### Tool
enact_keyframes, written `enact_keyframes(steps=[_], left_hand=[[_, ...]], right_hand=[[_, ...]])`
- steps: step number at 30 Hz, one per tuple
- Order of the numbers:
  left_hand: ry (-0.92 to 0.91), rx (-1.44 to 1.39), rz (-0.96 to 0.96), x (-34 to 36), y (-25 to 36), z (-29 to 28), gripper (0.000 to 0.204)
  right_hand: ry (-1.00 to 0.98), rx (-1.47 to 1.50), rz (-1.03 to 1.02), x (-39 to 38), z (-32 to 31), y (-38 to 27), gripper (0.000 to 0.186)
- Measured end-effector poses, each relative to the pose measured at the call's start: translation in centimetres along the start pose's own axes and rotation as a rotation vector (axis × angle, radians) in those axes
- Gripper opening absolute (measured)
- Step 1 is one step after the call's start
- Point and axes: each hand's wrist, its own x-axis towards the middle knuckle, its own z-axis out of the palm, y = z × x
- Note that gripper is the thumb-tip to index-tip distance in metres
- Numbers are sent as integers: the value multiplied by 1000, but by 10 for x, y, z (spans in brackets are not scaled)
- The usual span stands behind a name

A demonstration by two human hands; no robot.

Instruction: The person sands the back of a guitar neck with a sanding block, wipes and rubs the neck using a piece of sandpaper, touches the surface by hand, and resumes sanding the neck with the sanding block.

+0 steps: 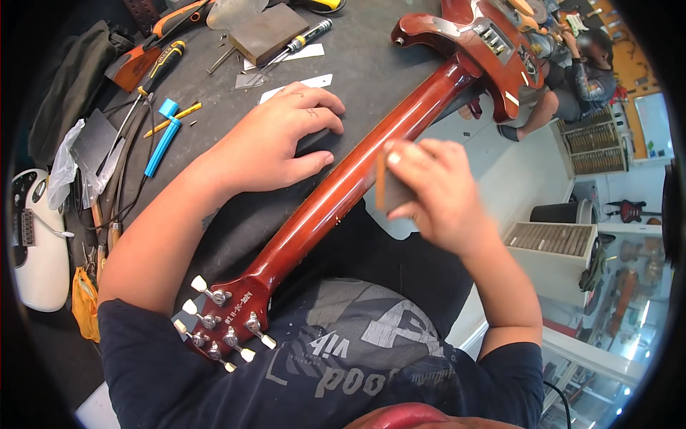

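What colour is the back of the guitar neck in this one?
The guitar neck is glossy reddish brown, best seen in the head view.

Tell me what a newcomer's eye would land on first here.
Most likely the glossy red-brown guitar, lying back-up and slanting from lower left to upper right across the middle. Next, perhaps the right hand, gripping a blurred brown-edged object at the guitar's right side. Then the white guitar body at the far left.

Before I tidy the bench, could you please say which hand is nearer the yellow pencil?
Left: the left hand rests right of the pencil; the right hand is farther right, beside the guitar neck.
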Motion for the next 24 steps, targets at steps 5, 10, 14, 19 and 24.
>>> enact_keyframes(steps=[5,10,14,19,24], left_hand=[[-8,-29,-13,0,1,-1,35],[-5,-17,-9,0,0,-2,34],[-12,-26,-17,0,0,-2,35],[-6,1,-2,0,0,-2,35],[-9,-21,-10,-1,1,-1,35]], right_hand=[[41,-20,15,0,4,9,74],[2,25,-27,-1,3,0,73],[76,-5,10,-3,8,-1,77],[125,-4,68,-3,12,5,78],[59,30,34,-2,13,-7,76]])
